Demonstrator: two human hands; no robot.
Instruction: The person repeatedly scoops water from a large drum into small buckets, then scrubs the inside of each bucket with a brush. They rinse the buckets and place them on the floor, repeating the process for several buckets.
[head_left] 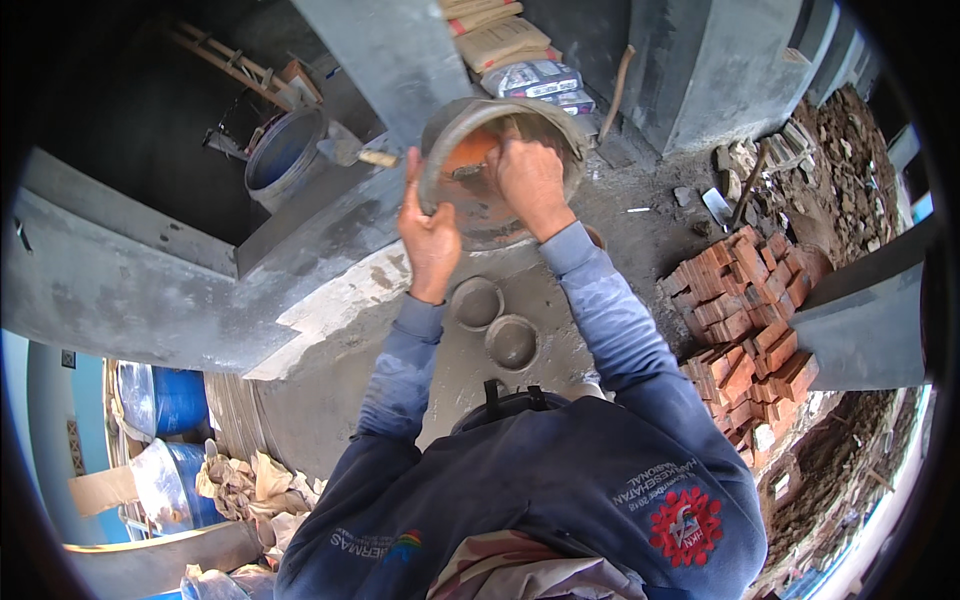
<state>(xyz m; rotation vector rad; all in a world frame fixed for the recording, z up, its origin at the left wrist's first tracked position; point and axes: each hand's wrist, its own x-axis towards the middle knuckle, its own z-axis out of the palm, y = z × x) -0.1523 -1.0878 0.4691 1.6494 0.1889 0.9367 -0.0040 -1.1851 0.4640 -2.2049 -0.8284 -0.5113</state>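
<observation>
A mortar-crusted bucket (436,180) with an orange inside is tipped so its mouth faces me. My left hand (428,240) holds its left rim, thumb on one side and fingers stretched along the other. Inside the mouth, my right hand (530,182) is closed in a fist; what it grips, if anything, I cannot make out. Below the bucket, two small round grey bowls (478,303) sit on the wet grey floor, the nearer one holding some grey mix. Left of the bucket, a trowel (378,158) with a wooden handle lies on the low wall.
Stacked red bricks (745,290) lie to the right, with rubble (850,170) beyond. Filled sacks (505,45) are piled at the back beside a grey pillar (385,60). A large tub (285,155) stands behind the low wall (180,290). Crumpled paper (258,485) lies lower left.
</observation>
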